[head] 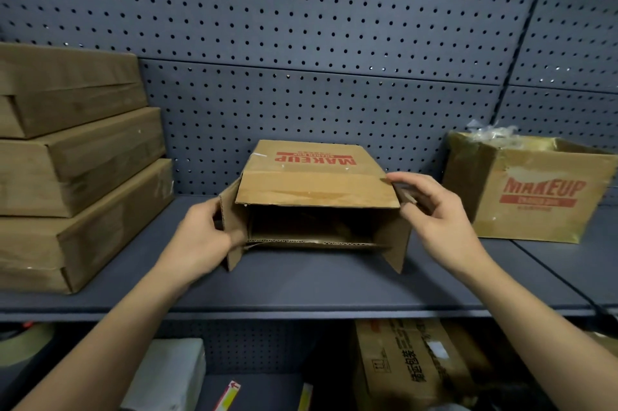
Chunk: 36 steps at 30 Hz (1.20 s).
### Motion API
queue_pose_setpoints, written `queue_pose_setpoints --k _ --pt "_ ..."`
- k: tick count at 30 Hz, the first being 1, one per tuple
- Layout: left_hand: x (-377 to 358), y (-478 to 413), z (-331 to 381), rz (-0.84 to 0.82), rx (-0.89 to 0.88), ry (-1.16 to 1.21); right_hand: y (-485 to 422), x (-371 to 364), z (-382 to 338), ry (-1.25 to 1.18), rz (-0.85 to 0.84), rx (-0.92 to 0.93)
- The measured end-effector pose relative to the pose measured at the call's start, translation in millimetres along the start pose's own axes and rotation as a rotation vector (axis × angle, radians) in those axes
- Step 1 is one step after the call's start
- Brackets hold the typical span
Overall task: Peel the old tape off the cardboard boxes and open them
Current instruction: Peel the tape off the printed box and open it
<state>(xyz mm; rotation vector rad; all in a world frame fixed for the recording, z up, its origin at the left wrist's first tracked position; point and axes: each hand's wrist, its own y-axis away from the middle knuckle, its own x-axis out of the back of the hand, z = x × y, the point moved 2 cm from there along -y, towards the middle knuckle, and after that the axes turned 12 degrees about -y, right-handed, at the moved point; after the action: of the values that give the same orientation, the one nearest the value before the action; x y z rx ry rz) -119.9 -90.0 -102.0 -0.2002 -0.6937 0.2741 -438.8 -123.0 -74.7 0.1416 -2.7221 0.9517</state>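
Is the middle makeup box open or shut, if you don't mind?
Open: the middle box lies on its side, its flaps spread and its inside showing.

A blue-grey pegboard wall (301,25), dotted with rows of small holes and split by panel seams, backs a matching metal shelf (301,290). On the level below, a white box (170,374) lies beside a yellow-and-red pack (229,394), cut off by the frame's lower edge. A tan roll (23,340) sits in shadow at far left.
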Motion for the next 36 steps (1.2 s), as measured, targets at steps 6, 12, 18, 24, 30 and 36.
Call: queue_pose_setpoints --k 6,12,18,24,30,36 --pt "15 3 -1 -0.05 -0.069 0.092 3 5 6 -0.173 -0.057 -0.04" --pt "26 12 23 0.06 -0.274 0.031 -7 3 10 -0.16 0.034 -0.122" --pt "17 15 52 -0.003 -0.337 -0.518 -5 -12 0 -0.164 0.003 -0.167" --pt "19 16 60 0.158 -0.296 -0.749 9 -26 -15 -0.129 0.005 -0.097" --pt "14 13 71 0.209 -0.243 -0.734 13 -39 -29 -0.221 -0.119 -0.019" --pt "-9 20 93 0.037 -0.349 -0.605 -18 -24 2 -0.177 0.18 -0.171"
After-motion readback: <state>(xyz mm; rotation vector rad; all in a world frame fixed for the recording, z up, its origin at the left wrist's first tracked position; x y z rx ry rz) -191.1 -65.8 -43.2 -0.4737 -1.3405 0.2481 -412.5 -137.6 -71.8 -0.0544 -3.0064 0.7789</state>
